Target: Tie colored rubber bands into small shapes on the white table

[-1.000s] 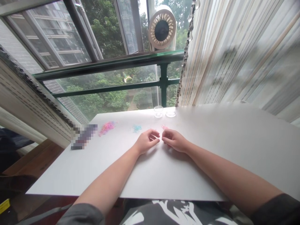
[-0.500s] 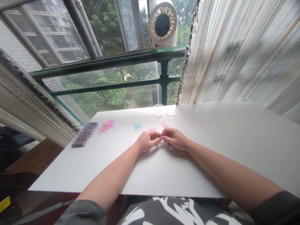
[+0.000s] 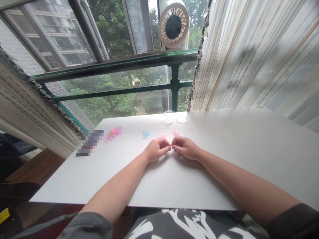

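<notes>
My left hand [image 3: 157,150] and my right hand [image 3: 184,147] meet fingertip to fingertip above the white table. Each one is closed in a pinch, thumb against fingers. Whatever lies between the fingertips is too small to make out; a hint of pink shows there. Just beyond my right hand is a small heap of pink bands [image 3: 175,132], which look like little rubber bands. A paler pink heap [image 3: 162,136] lies behind my left hand, partly covered by it. Farther left is a light blue heap of bands [image 3: 146,133].
A mixed pink, orange and purple heap [image 3: 114,133] lies at the table's left. At the back edge stand a clear round container [image 3: 168,116] and a clear lid [image 3: 181,119]. A blurred-out dark object [image 3: 91,142] sits at the left edge of the white table [image 3: 174,186].
Both hands stay in nearly the same place, still pinched together. Only the fingertips have shifted very slightly.
</notes>
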A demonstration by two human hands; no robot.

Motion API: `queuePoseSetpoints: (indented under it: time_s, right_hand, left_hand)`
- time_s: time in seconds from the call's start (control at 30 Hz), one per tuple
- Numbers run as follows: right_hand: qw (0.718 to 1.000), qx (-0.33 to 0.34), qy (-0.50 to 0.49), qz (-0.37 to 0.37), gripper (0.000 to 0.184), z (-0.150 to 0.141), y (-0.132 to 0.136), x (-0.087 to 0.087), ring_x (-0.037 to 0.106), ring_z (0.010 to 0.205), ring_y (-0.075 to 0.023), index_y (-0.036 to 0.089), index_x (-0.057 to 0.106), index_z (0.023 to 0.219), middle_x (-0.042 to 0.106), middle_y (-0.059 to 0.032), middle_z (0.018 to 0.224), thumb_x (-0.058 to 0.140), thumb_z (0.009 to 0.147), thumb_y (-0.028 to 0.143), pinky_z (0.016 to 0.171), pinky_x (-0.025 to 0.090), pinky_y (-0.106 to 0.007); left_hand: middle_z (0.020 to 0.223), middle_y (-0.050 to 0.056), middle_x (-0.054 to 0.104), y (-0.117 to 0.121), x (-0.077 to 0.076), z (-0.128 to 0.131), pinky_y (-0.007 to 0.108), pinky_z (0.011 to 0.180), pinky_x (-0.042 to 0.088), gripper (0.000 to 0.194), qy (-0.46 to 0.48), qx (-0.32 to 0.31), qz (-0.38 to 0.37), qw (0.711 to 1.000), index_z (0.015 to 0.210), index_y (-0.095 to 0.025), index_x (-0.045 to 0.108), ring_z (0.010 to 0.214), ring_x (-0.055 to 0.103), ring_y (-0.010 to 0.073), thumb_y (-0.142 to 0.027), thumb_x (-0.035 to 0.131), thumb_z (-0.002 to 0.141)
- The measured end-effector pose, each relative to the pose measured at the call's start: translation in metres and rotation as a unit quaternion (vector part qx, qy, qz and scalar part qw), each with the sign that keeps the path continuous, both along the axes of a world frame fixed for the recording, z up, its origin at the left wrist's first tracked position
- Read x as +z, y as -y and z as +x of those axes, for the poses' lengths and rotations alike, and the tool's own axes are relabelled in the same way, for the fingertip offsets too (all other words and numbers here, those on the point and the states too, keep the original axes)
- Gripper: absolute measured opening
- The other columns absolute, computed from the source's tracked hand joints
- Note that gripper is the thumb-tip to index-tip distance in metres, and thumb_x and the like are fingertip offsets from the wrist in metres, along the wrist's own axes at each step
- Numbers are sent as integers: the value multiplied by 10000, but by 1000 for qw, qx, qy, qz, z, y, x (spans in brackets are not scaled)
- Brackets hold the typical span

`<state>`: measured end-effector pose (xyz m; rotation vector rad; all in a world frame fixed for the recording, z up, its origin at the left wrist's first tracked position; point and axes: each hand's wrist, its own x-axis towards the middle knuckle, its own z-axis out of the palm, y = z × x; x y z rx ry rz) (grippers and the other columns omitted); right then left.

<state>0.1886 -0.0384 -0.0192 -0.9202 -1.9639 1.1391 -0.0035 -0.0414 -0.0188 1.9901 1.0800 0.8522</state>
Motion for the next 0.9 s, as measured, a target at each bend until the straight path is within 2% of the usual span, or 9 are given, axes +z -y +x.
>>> queuePoseSetpoints:
  time_s: [0.43, 0.9]
  right_hand:
    - [1000, 0, -19, -5, 44, 0, 0, 0, 459, 529, -97, 167, 505, 712, 512, 31, 590, 523, 752, 171, 521, 370, -227]
    - [999, -1, -20, -28, 66, 0, 1, 0, 488, 487, -94, 165, 497, 724, 519, 28, 596, 529, 768, 203, 480, 384, -224]
  left_hand:
    - [711, 21, 616, 0, -1, -1, 216, 581, 414, 197, -12, -8, -10, 1000, 809, -144, 619, 602, 520, 101, -334, 608, 763]
    - [731, 26, 631, -3, -4, -3, 227, 603, 431, 188, -15, -18, -12, 1000, 835, -146, 610, 625, 550, 111, -323, 605, 768]
